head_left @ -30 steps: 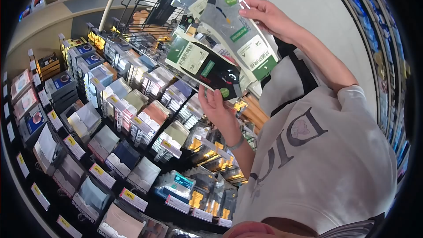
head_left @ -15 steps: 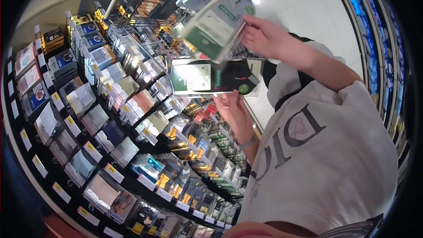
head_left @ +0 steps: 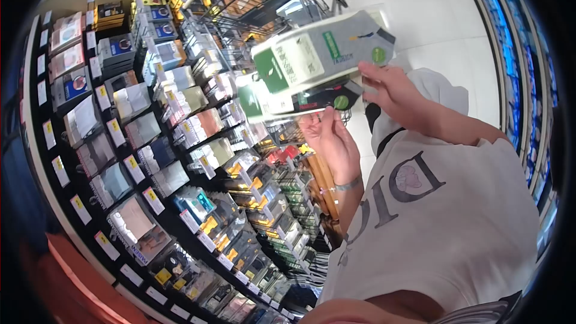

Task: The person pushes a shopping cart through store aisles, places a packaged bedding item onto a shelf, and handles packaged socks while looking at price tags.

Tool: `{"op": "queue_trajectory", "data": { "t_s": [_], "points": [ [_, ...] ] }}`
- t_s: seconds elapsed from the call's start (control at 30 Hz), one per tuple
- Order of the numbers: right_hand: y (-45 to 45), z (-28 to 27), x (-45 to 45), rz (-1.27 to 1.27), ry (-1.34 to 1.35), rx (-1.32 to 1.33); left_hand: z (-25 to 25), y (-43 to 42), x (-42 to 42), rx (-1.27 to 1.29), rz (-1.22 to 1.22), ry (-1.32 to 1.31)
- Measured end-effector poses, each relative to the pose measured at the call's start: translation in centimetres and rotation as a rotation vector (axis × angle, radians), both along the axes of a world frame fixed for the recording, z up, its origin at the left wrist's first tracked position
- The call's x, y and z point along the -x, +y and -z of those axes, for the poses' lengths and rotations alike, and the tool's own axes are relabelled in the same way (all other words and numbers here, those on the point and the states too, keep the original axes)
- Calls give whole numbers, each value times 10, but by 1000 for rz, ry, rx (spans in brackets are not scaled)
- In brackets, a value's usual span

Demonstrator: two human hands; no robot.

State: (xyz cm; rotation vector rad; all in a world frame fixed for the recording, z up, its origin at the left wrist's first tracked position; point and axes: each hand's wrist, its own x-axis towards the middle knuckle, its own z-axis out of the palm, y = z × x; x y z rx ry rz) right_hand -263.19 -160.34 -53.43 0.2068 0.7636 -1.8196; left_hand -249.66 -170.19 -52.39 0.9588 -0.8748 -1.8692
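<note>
My right hand (head_left: 399, 97) is closed on the near edge of a clear pack of grey socks (head_left: 353, 41), which carries a green-and-white label. Below it my left hand (head_left: 335, 147), with a band at the wrist, pinches a pack of black socks (head_left: 324, 98) by its lower edge. The grey pack overlaps the upper part of the black one, so some of the black pack is hidden. Both packs are held nearly level in front of the wire racks, each with a round green sticker near its right end.
Shelves of packaged goods with price tags (head_left: 133, 169) fill the left side. A black wire basket rack (head_left: 270, 0) stands beyond the packs. Pale floor (head_left: 420, 18) lies at the top, and another stocked shelf (head_left: 501, 36) runs along the right.
My right hand has come lower and right, and the grey sock pack has turned flatter, now covering part of the black pack. The view has shifted, with the shelves appearing further right.
</note>
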Motion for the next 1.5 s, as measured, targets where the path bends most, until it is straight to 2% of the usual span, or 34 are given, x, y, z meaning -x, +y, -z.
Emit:
{"op": "queue_trajectory", "data": {
  "t_s": [0.1,0.17,0.23,0.3,0.37,0.43,0.47,0.53,0.6,0.7,0.73,0.77,0.83,0.93,1.03,1.1,1.2,1.33,1.43,1.47,1.5],
  "points": [
    [-15,5,-6,-66,161,31,-8,-3,15,23,-38,-31],
    [-27,11,-10,-1,143,-31,-20,-6,25,16,-2,-9],
    [-35,16,-5,-10,106,-35,-12,-18,25,-21,-2,-16],
    [-32,8,-1,-27,180,-65,-12,-25,27,-50,45,0],
    [-28,-1,-1,-22,254,-54,-15,-27,34,-21,53,119],
    [-27,-1,-3,7,329,-3,-52,-10,63,-84,-31,170],
    [-27,8,-4,-6,348,0,-29,-20,49,82,69,51],
    [-14,-2,11,-142,409,-115,-37,-20,54,56,26,29],
    [-9,11,10,-51,361,-87,-35,-26,54,48,29,-8],
    [0,35,16,-55,544,-170,-27,-29,43,58,12,-138],
    [-6,35,13,206,415,-52,-25,-30,34,40,29,-198],
    [-7,40,19,213,376,-73,-20,-31,26,21,52,-248],
    [-1,58,28,58,430,-101,-13,-29,21,-31,100,-286],
    [10,72,30,-120,351,-74,-3,-22,10,-125,100,-260],
    [14,79,21,-228,502,-57,11,-17,-9,-138,-7,-191],
    [16,91,9,-241,463,56,13,-9,-24,-163,-14,-153],
    [19,78,12,-400,432,90,17,1,-53,-206,-35,-98],
    [20,44,25,-726,688,18,16,22,-86,-197,-83,27],
    [19,19,16,-791,566,35,26,42,-120,-151,-124,205],
    [16,27,8,-802,574,74,34,45,-134,-80,-70,170],
    [20,23,-1,-836,565,86,31,55,-136,-70,-83,247]
  ]
}}
